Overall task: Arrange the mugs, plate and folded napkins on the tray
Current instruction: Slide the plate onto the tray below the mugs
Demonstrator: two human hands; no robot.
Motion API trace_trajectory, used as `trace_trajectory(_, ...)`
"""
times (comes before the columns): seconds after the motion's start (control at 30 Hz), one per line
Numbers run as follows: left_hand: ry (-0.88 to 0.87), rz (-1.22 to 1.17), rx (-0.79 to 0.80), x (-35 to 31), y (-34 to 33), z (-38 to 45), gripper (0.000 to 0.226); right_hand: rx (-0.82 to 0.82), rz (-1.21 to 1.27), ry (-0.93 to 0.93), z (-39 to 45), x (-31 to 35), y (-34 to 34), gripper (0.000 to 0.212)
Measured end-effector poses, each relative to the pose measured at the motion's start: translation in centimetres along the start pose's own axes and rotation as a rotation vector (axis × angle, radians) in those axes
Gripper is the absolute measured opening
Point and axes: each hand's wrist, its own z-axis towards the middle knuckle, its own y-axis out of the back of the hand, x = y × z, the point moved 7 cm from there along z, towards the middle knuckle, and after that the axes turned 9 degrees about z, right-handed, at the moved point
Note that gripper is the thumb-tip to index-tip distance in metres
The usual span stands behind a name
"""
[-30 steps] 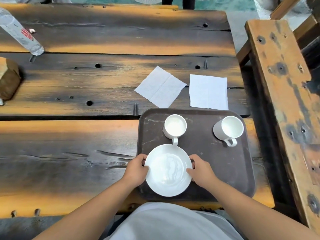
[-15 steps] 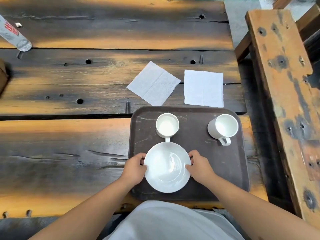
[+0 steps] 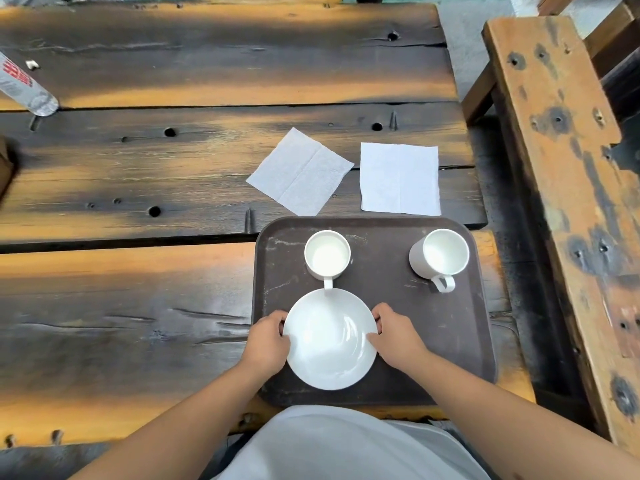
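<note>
Left hand (image 3: 268, 337): it grips the left edge of the plate, the fingers curled around the rim, the thumb on the top side.
Right hand (image 3: 394, 332): it grips the right edge of the same plate, the fingers bent around the rim and closed on it.
Plate (image 3: 330, 339): white and round, empty, it is over the near left part of the tray, between the two hands. If it rests fully on the tray or is a little lifted, I cannot tell.
Tray (image 3: 450, 341): dark brown, with rounded corners, it lies on the near right part of the table, close to the person's body.
Left mug (image 3: 327, 255): white, upright and empty, it stands on the far left part of the tray. Its handle points to the near side and reaches the far rim of the plate.
Right mug (image 3: 440, 252): white, upright, on the far right part of the tray, well apart from the left mug. Its handle also points to the near side.
Left napkin (image 3: 300, 172): white, flat on the table just beyond the tray, turned like a diamond, with a fold line across it.
Right napkin (image 3: 400, 179): white, flat on the table, just beside the left napkin, its edges straight with the tray.
Table (image 3: 138, 168): old wooden planks, dark and orange, with holes.
Bottle (image 3: 24, 88): clear plastic, at the far left edge, only partly in view.
Bench (image 3: 568, 168): wooden, to the right of the table.
</note>
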Motion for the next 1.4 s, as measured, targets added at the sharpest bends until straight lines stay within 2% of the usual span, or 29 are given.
trace_trajectory(0.13,-0.016,0.076,0.024,-0.2,0.2,0.2,0.038,0.018,-0.046,-0.021,0.1,0.2,0.3,0.014)
trace_trajectory(0.3,-0.028,0.154,0.023,-0.9,1.2,-0.2,0.048,-0.049,-0.146,-0.025,-0.2,1.4,2.0,0.029)
trace_trajectory(0.57,-0.267,0.425,-0.183,-4.8,5.2,-1.7,0.064,-0.113,-0.501,0.322,-2.0,8.1,5.5,0.037)
trace_trajectory(0.77,-0.333,0.558,-0.273,-7.8,7.7,-2.7,0.082,-0.221,-0.602,0.537,-3.8,12.8,6.3,0.071)
trace_trajectory(1.0,-0.341,0.575,-0.353,-10.0,11.2,-2.5,0.084,-0.229,-0.595,0.565,-3.7,15.6,6.4,0.083)
trace_trajectory(1.4,-0.322,0.436,-0.338,-10.5,15.3,5.4,0.068,-0.178,-0.541,0.546,3.8,20.2,7.6,0.073)
